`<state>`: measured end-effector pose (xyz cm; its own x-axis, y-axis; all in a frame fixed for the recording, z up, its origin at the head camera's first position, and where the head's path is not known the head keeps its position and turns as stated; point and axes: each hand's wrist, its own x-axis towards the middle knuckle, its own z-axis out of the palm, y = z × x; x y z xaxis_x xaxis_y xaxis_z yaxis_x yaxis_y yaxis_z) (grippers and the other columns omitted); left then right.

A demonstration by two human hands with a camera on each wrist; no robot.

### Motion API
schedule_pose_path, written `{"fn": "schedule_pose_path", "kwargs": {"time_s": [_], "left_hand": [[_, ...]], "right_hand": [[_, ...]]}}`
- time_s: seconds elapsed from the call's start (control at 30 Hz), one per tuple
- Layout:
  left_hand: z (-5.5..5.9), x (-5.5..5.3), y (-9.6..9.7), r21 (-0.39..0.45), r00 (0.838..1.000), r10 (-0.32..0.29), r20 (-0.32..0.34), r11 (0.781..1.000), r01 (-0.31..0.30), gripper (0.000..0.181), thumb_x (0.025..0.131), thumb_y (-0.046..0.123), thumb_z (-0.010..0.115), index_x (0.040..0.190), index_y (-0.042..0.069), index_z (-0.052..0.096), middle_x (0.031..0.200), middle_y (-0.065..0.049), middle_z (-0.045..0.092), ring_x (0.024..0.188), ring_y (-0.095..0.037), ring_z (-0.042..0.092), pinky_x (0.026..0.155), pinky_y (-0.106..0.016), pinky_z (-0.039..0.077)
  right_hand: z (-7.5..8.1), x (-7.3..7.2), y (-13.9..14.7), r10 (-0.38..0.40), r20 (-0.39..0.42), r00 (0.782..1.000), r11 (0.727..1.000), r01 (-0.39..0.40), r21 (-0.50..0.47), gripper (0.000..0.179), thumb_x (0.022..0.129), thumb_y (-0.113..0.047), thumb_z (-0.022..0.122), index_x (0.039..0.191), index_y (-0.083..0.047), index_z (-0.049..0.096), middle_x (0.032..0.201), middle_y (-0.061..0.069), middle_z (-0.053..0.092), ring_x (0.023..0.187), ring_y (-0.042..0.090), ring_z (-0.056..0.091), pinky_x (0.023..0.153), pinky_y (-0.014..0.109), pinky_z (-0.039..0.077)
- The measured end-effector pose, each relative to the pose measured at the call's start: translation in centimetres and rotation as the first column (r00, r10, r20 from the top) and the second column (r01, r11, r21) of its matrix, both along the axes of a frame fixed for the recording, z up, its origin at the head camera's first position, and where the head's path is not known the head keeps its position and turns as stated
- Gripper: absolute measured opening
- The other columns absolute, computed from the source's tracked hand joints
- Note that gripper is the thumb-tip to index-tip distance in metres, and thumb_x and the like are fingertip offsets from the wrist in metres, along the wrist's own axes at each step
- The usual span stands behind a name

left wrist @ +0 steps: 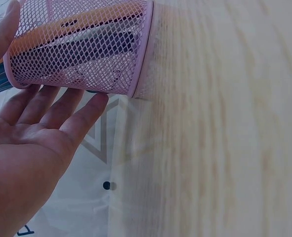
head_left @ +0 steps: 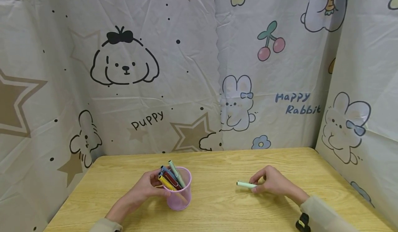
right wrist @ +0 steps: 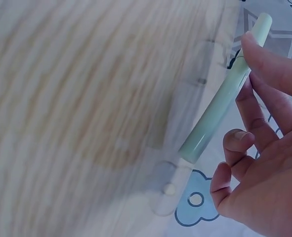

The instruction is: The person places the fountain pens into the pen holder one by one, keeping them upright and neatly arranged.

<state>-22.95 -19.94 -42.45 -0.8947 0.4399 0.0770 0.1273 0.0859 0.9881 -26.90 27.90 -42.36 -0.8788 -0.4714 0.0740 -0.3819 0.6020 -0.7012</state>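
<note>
A pink mesh pen holder stands upright on the wooden table, with several pens leaning in it: yellow, dark red, blue and pale green. My left hand holds the holder from its left, thumb on the near side and fingers on the far side. The left wrist view shows the fingers against the mesh wall. Over to the right, my right hand pinches a pale green pen between thumb and fingers, low over the table. One end of that pen points left, towards the holder.
The wooden table reaches back to a printed cloth curtain with cartoon drawings. More cloth hangs along the left and right sides. A dark band with a yellow detail sits at the right sleeve.
</note>
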Motion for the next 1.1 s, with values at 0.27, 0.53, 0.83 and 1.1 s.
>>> {"fn": "schedule_pose_path", "kwargs": {"time_s": [0.27,0.53,0.83,1.1], "left_hand": [[-0.1,-0.1,0.0,0.002,1.0,-0.005,-0.003,1.0,0.005,0.066,0.087,0.008,0.086,0.141,-0.011,0.054,0.12,-0.014,0.069,0.109,-0.028,0.067,0.092,-0.034,0.057],[-0.2,-0.2,0.0,0.013,1.0,-0.015,0.004,1.0,0.015,0.068,0.088,0.009,0.086,0.142,-0.013,0.052,0.122,-0.014,0.068,0.112,-0.027,0.067,0.094,-0.033,0.056],[-0.2,-0.1,-0.1,0.01,1.0,-0.011,0.009,1.0,0.011,0.067,0.088,0.008,0.086,0.142,-0.012,0.053,0.122,-0.013,0.068,0.112,-0.027,0.067,0.093,-0.033,0.056],[-0.1,-0.1,0.0,0.008,1.0,-0.013,0.001,1.0,0.013,0.068,0.088,0.009,0.086,0.143,-0.012,0.052,0.121,-0.013,0.069,0.111,-0.027,0.067,0.092,-0.034,0.057]], "right_hand": [[0.3,0.5,-0.4,-0.027,0.005,1.0,1.0,0.027,0.008,0.015,0.08,-0.014,0.092,0.092,-0.015,0.085,0.086,-0.005,0.075,0.074,0.019,0.051,0.064,0.026,0.034],[0.9,1.1,-0.7,-0.051,0.005,0.999,0.999,0.051,-0.009,0.016,0.079,-0.012,0.093,0.093,-0.013,0.084,0.085,-0.005,0.075,0.076,0.021,0.052,0.065,0.027,0.033],[1.7,1.6,-1.4,-0.056,0.022,0.998,0.998,0.057,-0.038,0.017,0.081,-0.012,0.092,0.096,-0.013,0.085,0.088,-0.004,0.077,0.079,0.023,0.052,0.066,0.027,0.031],[2.2,2.0,-2.2,-0.072,0.04,0.997,0.995,0.074,-0.065,0.018,0.083,-0.014,0.091,0.1,-0.013,0.085,0.098,-0.001,0.078,0.068,0.019,0.041,0.063,0.027,0.028]]}}
